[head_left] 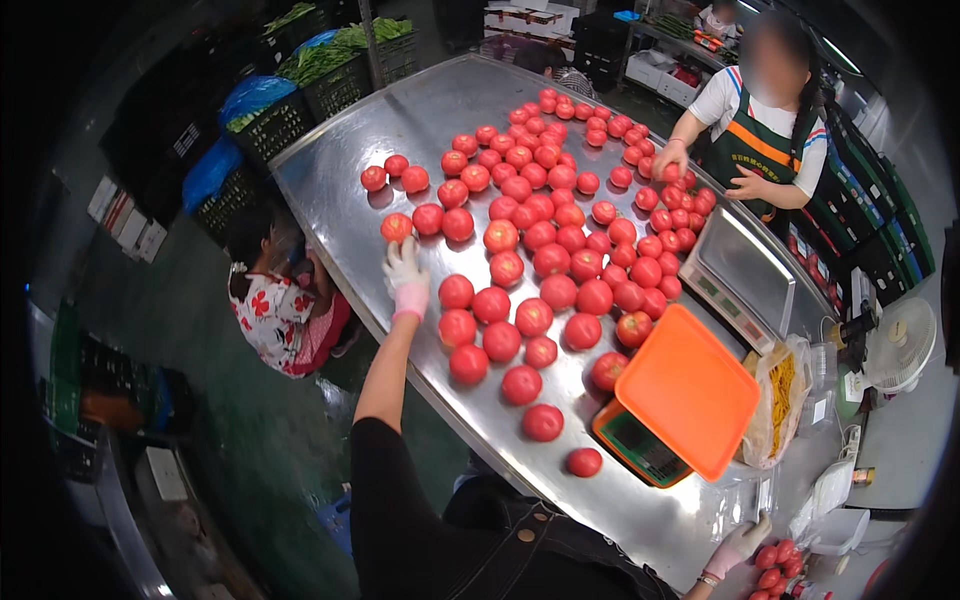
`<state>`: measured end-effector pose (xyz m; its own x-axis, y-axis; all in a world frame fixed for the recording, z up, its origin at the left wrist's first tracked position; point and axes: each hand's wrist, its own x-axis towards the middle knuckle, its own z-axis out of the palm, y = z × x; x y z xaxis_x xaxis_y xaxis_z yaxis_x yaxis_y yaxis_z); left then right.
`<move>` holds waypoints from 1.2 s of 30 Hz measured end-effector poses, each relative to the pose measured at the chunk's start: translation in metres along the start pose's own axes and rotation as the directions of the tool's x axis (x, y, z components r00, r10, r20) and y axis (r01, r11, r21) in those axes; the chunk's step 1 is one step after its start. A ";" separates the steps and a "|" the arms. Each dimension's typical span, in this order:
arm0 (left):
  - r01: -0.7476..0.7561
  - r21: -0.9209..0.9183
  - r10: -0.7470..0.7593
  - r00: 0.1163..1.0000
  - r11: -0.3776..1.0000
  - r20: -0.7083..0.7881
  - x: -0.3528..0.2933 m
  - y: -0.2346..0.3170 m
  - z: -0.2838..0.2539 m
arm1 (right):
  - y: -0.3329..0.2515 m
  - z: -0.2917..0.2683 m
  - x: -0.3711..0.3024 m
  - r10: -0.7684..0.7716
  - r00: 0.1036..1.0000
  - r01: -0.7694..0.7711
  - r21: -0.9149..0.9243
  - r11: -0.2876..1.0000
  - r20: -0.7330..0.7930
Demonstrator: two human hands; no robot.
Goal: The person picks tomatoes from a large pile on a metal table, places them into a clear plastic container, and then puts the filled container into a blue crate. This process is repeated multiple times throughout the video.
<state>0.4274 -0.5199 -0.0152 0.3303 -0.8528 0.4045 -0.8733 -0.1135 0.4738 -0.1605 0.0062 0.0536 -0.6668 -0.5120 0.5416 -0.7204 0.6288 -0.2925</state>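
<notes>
My left hand [405,280], in a white and pink glove, reaches over the near left side of the steel table [330,170]. Its fingers are spread, with the tips at the near side of a red tomato [396,227]. Many loose tomatoes [550,260] cover the middle of the table. At the lower right, my right hand [738,548], also gloved, is low beside clear plastic boxes [735,508]. Most of its fingers are hard to make out, and whether it grips a box is unclear. An orange-topped scale [690,390] stands between my hands, nearer the right.
Across the table a person [765,130] in a green apron handles tomatoes beside a second scale [740,265]. A bag of yellow items [780,400] sits beyond the orange scale. Another person [285,300] is low at the left, near crates of greens [335,75]. A fan [900,345] stands right.
</notes>
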 end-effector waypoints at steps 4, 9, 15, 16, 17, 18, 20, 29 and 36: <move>0.074 0.200 -0.097 0.989 0.977 0.109 0.078 -0.034 0.041 | -0.123 0.007 -0.014 -0.044 0.980 -0.003 0.235 0.972 0.195; -0.064 0.189 0.004 0.954 0.980 0.299 0.124 -0.048 0.048 | -0.190 0.031 -0.033 -0.080 0.974 0.013 0.297 0.955 0.214; 0.712 -0.587 -0.147 0.676 0.386 0.722 0.125 -0.074 0.046 | -0.304 0.061 -0.014 -0.302 0.891 0.113 0.479 0.871 0.340; 0.858 -0.509 -0.080 0.513 0.061 0.855 0.116 -0.077 0.046 | -0.318 0.070 -0.013 -0.370 0.862 0.160 0.506 0.848 0.347; 0.864 -0.495 -0.041 0.494 -0.089 0.869 0.102 -0.074 0.048 | -0.339 0.076 -0.010 -0.416 0.823 0.162 0.544 0.824 0.386; 0.884 -0.468 -0.031 0.468 -0.015 0.883 0.093 -0.069 0.049 | -0.361 0.082 -0.008 -0.460 0.785 0.159 0.583 0.797 0.415; 0.903 -0.410 -0.014 0.415 0.131 0.910 0.084 -0.055 0.046 | -0.389 0.095 -0.008 -0.505 0.705 0.093 0.642 0.761 0.498; 0.016 -0.256 0.024 0.988 0.966 0.151 0.168 -0.041 0.076 | -0.413 0.118 -0.013 -0.509 0.676 0.057 0.651 0.757 0.532; 0.064 -0.104 -0.037 0.968 0.992 0.249 0.253 -0.041 0.143 | -0.403 0.122 -0.020 -0.475 0.623 -0.014 0.616 0.787 0.621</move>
<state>0.4954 -0.8041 -0.0446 0.2625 -0.9481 0.1796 -0.8081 -0.1143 0.5779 0.1204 -0.3084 0.0643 -0.1915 -0.9814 -0.0129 -0.6757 0.1414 -0.7235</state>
